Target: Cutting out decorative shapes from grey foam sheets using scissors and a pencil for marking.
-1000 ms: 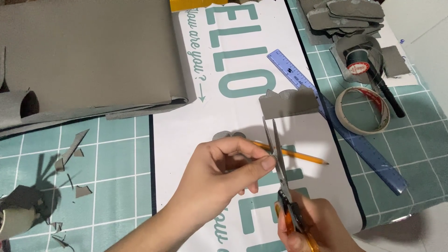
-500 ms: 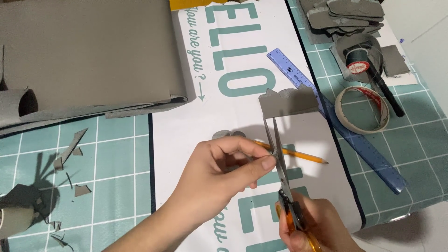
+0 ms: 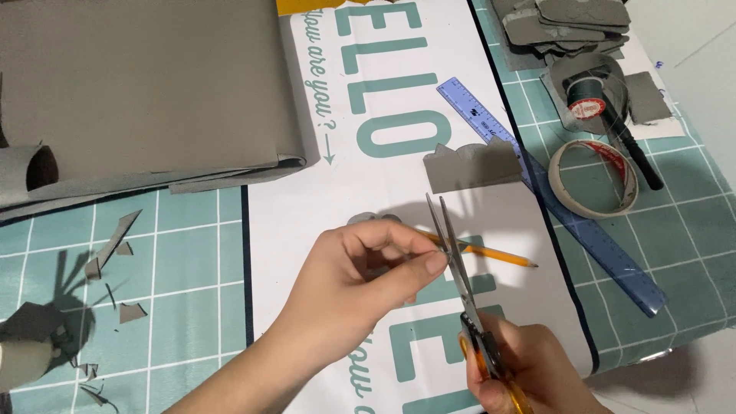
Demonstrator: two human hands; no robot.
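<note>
Scissors in the right hand — fingers closed through the orange handles, blades pointing away and slightly parted. Left hand pinches a small grey scrap between thumb and fingertips, just left of the blades; most of the scrap is hidden by the fingers. Both hands work over a white sheet with teal lettering, which lies on a teal grid mat. Pencil lies on the sheet under the blades. Beyond it, a cut grey piece with a wavy top edge, touching a blue ruler that runs diagonally. Tape roll just right of the ruler. Large grey sheet folded at far left — small offcuts scattered on the mat below it.
</note>
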